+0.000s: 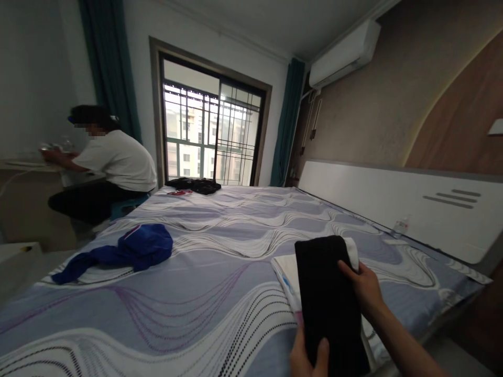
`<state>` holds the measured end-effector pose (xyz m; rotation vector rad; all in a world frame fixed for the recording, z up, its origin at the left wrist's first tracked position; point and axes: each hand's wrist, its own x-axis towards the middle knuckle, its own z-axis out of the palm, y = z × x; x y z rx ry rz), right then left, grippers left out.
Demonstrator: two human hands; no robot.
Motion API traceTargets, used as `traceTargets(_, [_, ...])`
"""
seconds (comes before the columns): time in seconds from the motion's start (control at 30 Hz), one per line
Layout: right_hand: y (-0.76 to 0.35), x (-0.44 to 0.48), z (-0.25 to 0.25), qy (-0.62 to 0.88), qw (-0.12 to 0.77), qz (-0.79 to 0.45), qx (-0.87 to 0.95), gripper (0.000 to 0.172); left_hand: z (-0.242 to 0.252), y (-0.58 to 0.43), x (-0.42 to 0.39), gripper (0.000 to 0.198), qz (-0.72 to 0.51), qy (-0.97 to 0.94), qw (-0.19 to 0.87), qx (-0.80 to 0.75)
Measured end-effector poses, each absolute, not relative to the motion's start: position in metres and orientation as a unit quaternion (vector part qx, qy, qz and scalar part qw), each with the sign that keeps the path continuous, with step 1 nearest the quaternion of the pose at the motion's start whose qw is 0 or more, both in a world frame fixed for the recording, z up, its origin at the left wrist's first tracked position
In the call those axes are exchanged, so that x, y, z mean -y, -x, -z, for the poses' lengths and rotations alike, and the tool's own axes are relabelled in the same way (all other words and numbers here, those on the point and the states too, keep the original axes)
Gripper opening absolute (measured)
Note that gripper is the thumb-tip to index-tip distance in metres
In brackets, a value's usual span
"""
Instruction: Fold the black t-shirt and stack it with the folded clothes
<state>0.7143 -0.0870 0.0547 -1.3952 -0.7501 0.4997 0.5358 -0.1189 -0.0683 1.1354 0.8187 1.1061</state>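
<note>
Fingers (321, 350) of left hand (308, 358) pinching near end of folded black cloth (328, 293), thumb on top. Right hand (363, 285) fingers pressed together, flat on cloth's right edge. Cloth lying over folded white garment (288, 275) on bed (176, 293). Blue garment (129, 251) well apart, left.

Folded black garment (328, 298) lies atop white cloth (288, 272), seemingly.
</note>
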Motion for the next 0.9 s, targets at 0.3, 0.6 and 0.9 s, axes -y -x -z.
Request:
traceTargets(0.3, [-0.781,-0.048,0.020,0.724,0.462,-0.334,0.388,0.019,0.087,-0.592,0.063,0.058,-0.460,-0.287,0.770,-0.336])
traceTargets(0.6, [-0.815,-0.049,0.066,0.786,0.390,-0.272,0.395,0.031,0.096,-0.600,0.066,0.074,-0.439,-0.264,0.797,-0.319])
traceTargets(0.9, [-0.747,-0.051,0.048,0.795,0.220,-0.018,0.564,0.067,0.099,-0.594,0.064,0.062,-0.399,-0.309,0.789,-0.351])
